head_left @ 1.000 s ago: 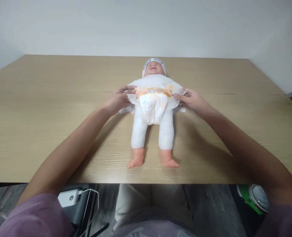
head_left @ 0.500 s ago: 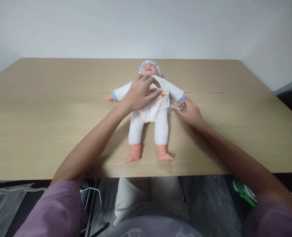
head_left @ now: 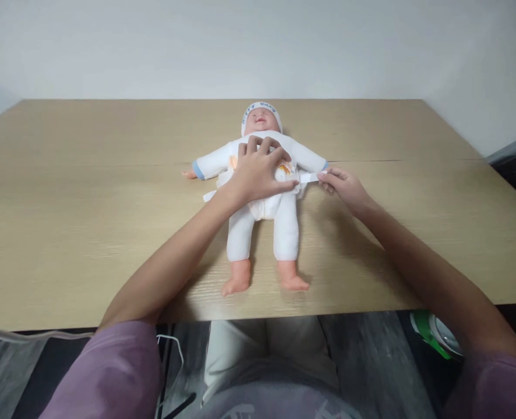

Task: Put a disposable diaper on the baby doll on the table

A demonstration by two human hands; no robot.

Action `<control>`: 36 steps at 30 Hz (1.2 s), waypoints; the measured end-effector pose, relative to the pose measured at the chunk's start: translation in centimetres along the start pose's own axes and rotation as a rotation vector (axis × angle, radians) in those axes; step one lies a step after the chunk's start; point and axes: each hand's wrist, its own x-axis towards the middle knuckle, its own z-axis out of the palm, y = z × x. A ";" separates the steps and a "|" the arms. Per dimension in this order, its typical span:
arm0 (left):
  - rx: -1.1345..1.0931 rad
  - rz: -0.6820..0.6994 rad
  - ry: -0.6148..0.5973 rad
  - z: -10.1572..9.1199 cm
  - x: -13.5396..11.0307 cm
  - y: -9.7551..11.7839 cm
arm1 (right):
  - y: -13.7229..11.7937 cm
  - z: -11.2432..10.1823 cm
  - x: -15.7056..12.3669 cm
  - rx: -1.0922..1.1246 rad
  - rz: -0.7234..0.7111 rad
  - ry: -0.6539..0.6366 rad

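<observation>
A baby doll (head_left: 240,227) in a white suit with blue cuffs lies face up, its feet toward me. Round its hips is a white diaper (head_left: 264,208) with an orange print at the front. My left hand (head_left: 264,169) lies spread over the diaper's front, fingers apart, pressing on the doll's belly. At the doll's right-hand side in the view, my right hand (head_left: 339,183) pinches the end of a white diaper tab (head_left: 311,177), pulled out sideways. Another white tab (head_left: 209,196) sticks out on the left, beside my left forearm.
The wooden table (head_left: 87,221) has a seam across it and a front edge close to my lap. A pale wall rises behind. Below the table are a white cable (head_left: 177,349) and a green and white object (head_left: 437,334) at the right.
My left hand has spread flat over the diaper's front. My right hand has moved slightly up and outward, stretching the tab. The left-side tab now shows.
</observation>
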 end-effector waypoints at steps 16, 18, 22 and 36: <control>-0.162 -0.030 -0.013 -0.9 0.3 -0.6 | -3.2 8.1 0.2 -0.180 -0.358 0.150; -0.320 -0.027 -0.023 -1.7 0.3 -0.9 | -2.9 8.3 -1.1 -0.229 -0.434 0.175; -0.626 -0.082 0.044 -3.1 -1.2 -2.4 | -2.3 8.5 -2.4 -0.286 -0.584 0.105; -0.114 -0.342 0.241 -2.5 -9.9 -10.3 | -5.9 8.0 -1.6 -0.430 -0.650 0.088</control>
